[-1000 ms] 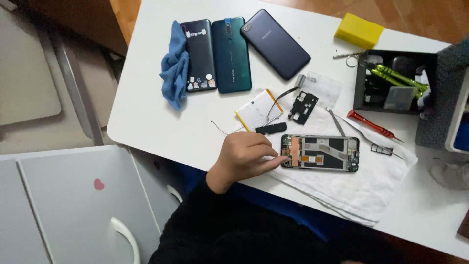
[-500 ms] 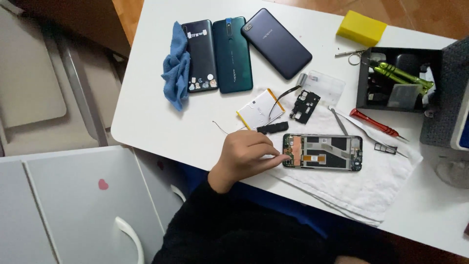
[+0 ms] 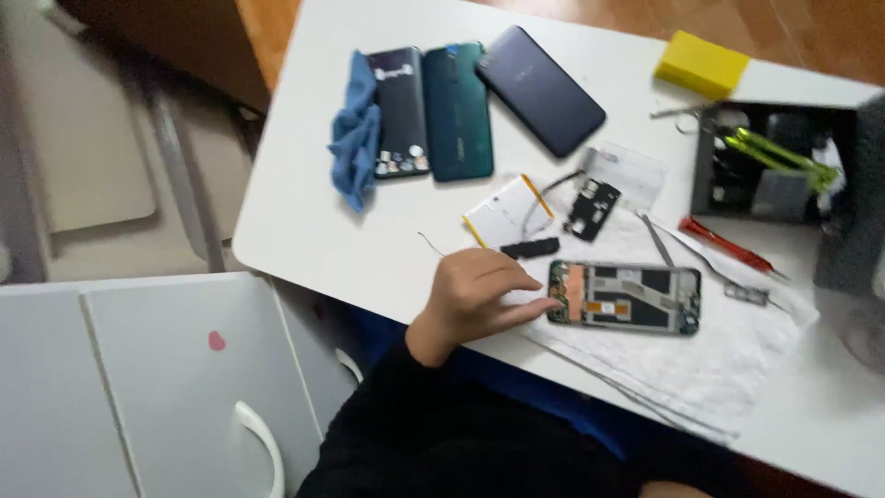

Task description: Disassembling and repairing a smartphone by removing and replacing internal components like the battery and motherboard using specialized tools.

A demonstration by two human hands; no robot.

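My left hand (image 3: 475, 300) rests its loosely curled fingers (image 3: 539, 307), gripping nothing, against the opened dark rectangular phone chassis (image 3: 625, 297); my right hand is out of frame.

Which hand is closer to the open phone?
Left. The left hand touches the open phone at its left end with its fingertips. The right hand is out of view.

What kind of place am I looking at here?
Probably a small phone-repair bench: an opened phone with bare circuitry lies on a white cloth, three dark phones sit at the back of the white table, beside a red-handled screwdriver.
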